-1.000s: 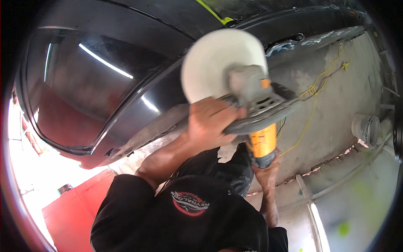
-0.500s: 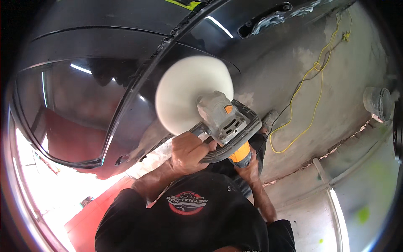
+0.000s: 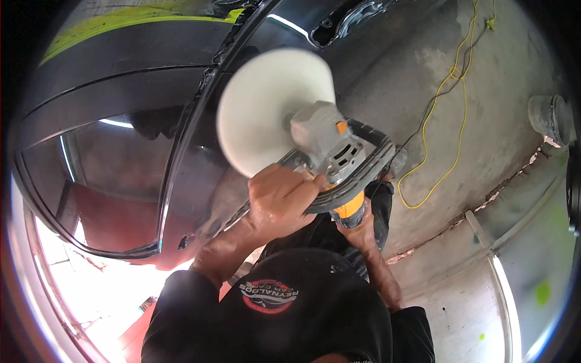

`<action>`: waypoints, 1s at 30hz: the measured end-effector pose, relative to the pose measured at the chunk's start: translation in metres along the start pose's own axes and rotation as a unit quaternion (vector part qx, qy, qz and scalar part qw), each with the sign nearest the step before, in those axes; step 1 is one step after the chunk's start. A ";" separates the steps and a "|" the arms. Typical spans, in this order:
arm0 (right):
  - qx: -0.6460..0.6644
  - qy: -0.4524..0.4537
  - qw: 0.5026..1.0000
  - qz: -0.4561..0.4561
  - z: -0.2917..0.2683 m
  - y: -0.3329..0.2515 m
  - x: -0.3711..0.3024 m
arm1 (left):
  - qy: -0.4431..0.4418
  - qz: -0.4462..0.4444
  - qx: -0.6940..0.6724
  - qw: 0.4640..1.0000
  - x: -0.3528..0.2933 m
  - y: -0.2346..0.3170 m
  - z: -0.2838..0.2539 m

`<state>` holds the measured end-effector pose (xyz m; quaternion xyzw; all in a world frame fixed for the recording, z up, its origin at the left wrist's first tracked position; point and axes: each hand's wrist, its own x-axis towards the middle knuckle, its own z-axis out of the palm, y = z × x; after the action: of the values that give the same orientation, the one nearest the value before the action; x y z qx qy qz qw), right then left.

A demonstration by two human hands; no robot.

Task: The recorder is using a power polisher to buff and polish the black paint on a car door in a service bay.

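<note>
With both hands I hold a grey and orange car polisher (image 3: 324,136). Its broad white pad (image 3: 257,112) lies up against the glossy black car panel (image 3: 206,175), and the smeared surface of the pad suggests it is spinning. My left hand (image 3: 279,196) is wrapped round one end of the black loop handle (image 3: 378,166), close to the pad. Lower down, my right hand (image 3: 361,231) grips the rear body just behind the orange band; some of its fingers are hidden beneath the tool.
A dark car window (image 3: 121,169) fills the left side. Farther up, the bodywork has an oblong opening (image 3: 324,33) and a yellow-green strip (image 3: 139,15). A yellow cord (image 3: 430,121) trails over the concrete floor (image 3: 508,78) at right, near a grey bucket (image 3: 548,118).
The polisher and its pad have shifted upward along the panel, with both hands still on it. My view has turned, bringing more of the yellow-green strip into sight.
</note>
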<state>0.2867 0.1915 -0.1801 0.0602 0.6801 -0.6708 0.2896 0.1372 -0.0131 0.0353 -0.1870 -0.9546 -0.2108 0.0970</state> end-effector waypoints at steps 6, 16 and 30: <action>-0.026 -0.041 0.998 0.029 -0.004 -0.012 -0.004 | -0.015 -0.033 0.028 0.999 -0.007 0.003 -0.012; -0.011 0.021 1.000 -0.011 -0.026 -0.067 0.034 | 0.023 0.015 0.003 1.000 0.056 -0.014 -0.018; -0.031 0.007 0.999 0.009 -0.082 -0.105 0.049 | 0.063 -0.016 0.047 0.997 0.094 0.002 -0.002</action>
<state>0.1713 0.2441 -0.1173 0.0620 0.7020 -0.6463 0.2926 0.0526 0.0173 0.0620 -0.1536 -0.9583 -0.1783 0.1619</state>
